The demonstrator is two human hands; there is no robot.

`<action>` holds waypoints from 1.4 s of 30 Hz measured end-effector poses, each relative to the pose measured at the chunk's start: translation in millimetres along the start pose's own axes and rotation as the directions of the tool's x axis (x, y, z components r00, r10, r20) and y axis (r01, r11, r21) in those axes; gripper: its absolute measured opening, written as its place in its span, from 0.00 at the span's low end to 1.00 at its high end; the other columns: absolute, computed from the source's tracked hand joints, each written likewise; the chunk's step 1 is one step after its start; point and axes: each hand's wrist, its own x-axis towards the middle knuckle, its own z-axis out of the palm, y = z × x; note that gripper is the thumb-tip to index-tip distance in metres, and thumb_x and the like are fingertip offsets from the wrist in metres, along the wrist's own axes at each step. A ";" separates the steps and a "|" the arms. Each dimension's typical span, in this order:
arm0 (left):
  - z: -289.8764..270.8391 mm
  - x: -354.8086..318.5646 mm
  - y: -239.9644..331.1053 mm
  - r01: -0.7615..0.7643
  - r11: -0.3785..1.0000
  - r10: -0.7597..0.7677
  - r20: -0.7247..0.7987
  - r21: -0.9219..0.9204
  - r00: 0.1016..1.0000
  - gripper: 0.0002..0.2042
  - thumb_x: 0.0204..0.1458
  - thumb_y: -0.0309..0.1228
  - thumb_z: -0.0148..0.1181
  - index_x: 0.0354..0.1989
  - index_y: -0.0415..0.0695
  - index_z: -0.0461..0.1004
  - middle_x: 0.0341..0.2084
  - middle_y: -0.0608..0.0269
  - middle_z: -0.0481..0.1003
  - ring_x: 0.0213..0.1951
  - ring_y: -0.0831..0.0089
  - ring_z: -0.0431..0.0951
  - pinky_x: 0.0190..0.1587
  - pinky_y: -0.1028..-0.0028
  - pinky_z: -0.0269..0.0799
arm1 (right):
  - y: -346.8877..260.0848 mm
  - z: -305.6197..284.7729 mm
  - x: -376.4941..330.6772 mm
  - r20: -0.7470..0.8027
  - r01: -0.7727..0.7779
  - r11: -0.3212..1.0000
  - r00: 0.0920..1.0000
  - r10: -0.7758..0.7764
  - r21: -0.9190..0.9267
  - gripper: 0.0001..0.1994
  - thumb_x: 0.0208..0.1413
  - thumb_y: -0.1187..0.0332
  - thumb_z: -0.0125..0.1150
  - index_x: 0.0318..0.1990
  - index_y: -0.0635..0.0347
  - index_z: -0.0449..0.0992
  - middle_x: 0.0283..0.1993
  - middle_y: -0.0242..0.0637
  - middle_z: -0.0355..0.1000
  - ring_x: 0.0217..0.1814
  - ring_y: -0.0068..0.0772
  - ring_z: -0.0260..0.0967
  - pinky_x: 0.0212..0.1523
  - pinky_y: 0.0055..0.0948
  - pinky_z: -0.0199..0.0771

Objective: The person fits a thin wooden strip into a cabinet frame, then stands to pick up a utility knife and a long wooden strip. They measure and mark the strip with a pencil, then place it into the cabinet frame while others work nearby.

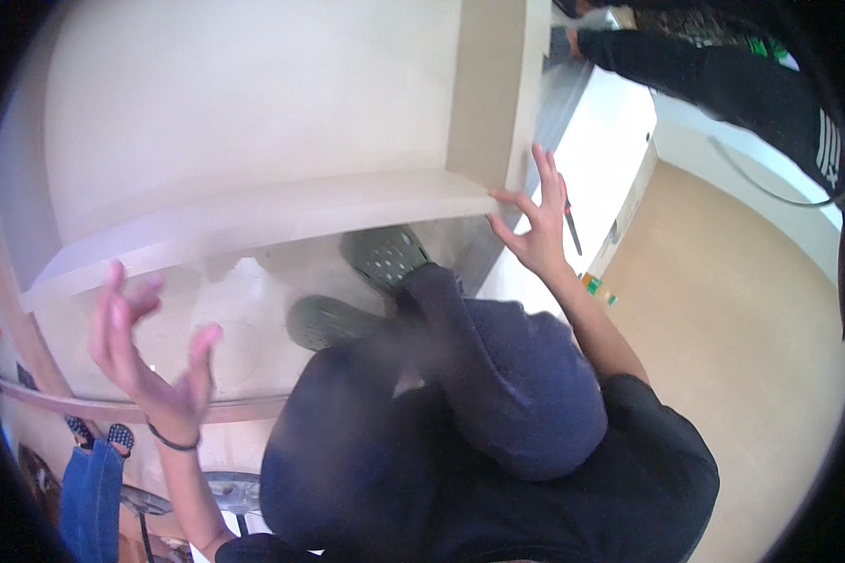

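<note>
A large cream panel with a raised rim (pixel 282 206) spans the upper left, like a shallow tray or cabinet part. My left hand (pixel 145 352), a dark band at its wrist, is raised near the panel's near left corner. Its fingers are apart and hold nothing. My right hand (pixel 535 230) is at the near right corner, fingers spread, with the thumb and index fingertips at the rim's edge. Whether they press on it I cannot tell. Just beyond that hand, a slim red-and-black tool (pixel 572 220) lies on a white surface (pixel 606 131).
My green clogs (pixel 385 258) are below the panel's near edge, under my bent dark-clothed knees (pixel 526 385). Another person's black sleeve (pixel 667 66) reaches in at the upper right. Someone in blue jeans (pixel 89 502) is at the lower left. A tan floor (pixel 723 310) extends right.
</note>
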 end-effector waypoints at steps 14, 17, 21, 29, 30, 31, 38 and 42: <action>-214.0 -44.8 256.3 0.465 0.884 -0.465 -0.188 -0.048 0.865 0.35 0.52 0.18 0.59 0.68 0.39 0.48 0.59 0.41 0.58 0.48 0.56 0.73 0.47 0.65 0.74 | -161.3 -232.9 7.3 0.297 -0.163 0.986 0.943 0.149 0.025 0.52 0.39 0.64 0.77 0.70 0.63 0.48 0.70 0.56 0.53 0.73 0.56 0.49 0.70 0.53 0.49; -269.3 -33.4 316.7 0.609 0.793 -0.587 -0.255 0.010 0.768 0.32 0.52 0.17 0.56 0.66 0.38 0.50 0.58 0.42 0.59 0.49 0.56 0.72 0.49 0.64 0.73 | -189.9 -313.5 -17.8 0.272 -0.178 0.979 0.951 0.145 0.100 0.40 0.44 0.65 0.71 0.64 0.62 0.57 0.65 0.52 0.58 0.65 0.55 0.58 0.62 0.50 0.61; -321.1 4.5 365.3 0.833 0.551 -0.812 -0.264 -0.052 0.521 0.31 0.52 0.19 0.55 0.65 0.37 0.52 0.56 0.44 0.59 0.49 0.56 0.71 0.50 0.62 0.71 | -184.7 -377.9 -38.6 0.563 -0.305 0.952 0.783 0.265 -0.023 0.23 0.48 0.62 0.67 0.51 0.59 0.72 0.53 0.49 0.68 0.56 0.52 0.67 0.54 0.47 0.69; -413.7 106.5 373.0 0.837 0.513 -0.808 -0.436 -0.190 0.396 0.31 0.51 0.21 0.58 0.63 0.36 0.52 0.56 0.42 0.59 0.51 0.54 0.70 0.49 0.62 0.72 | -186.7 -426.4 71.0 0.756 -0.192 0.960 0.653 -0.030 0.204 0.14 0.48 0.64 0.62 0.42 0.61 0.79 0.37 0.50 0.78 0.43 0.49 0.77 0.45 0.41 0.76; -423.5 115.3 369.2 0.819 0.550 -0.772 -0.474 -0.164 0.423 0.30 0.51 0.22 0.58 0.63 0.36 0.53 0.56 0.41 0.60 0.52 0.54 0.70 0.48 0.62 0.72 | -197.2 -439.8 95.0 0.762 -0.150 0.969 0.645 -0.053 0.194 0.15 0.48 0.65 0.62 0.42 0.61 0.80 0.38 0.53 0.77 0.43 0.51 0.77 0.46 0.42 0.76; -434.4 122.1 361.5 0.845 0.491 -0.825 -0.426 -0.212 0.373 0.30 0.51 0.23 0.58 0.62 0.36 0.54 0.55 0.41 0.61 0.53 0.52 0.69 0.51 0.60 0.69 | -210.0 -452.9 118.8 0.730 -0.121 0.965 0.677 -0.090 0.231 0.15 0.48 0.65 0.61 0.42 0.61 0.80 0.38 0.52 0.78 0.43 0.50 0.77 0.46 0.42 0.76; -481.7 157.7 244.8 0.886 0.459 -0.835 -0.373 -0.068 0.404 0.31 0.49 0.29 0.61 0.60 0.35 0.57 0.53 0.39 0.65 0.57 0.45 0.65 0.60 0.53 0.60 | -313.1 -513.4 351.9 0.571 -0.011 0.925 0.789 -0.225 0.379 0.18 0.46 0.64 0.64 0.46 0.60 0.79 0.39 0.47 0.79 0.46 0.47 0.77 0.50 0.40 0.76; -524.1 205.0 197.8 0.967 0.256 -0.950 -0.183 0.014 0.254 0.31 0.49 0.30 0.62 0.60 0.34 0.56 0.53 0.34 0.63 0.60 0.38 0.60 0.65 0.49 0.53 | -380.1 -543.5 499.7 0.562 -0.083 0.919 0.811 -0.162 0.385 0.19 0.46 0.64 0.66 0.46 0.59 0.79 0.40 0.45 0.79 0.46 0.45 0.77 0.50 0.38 0.76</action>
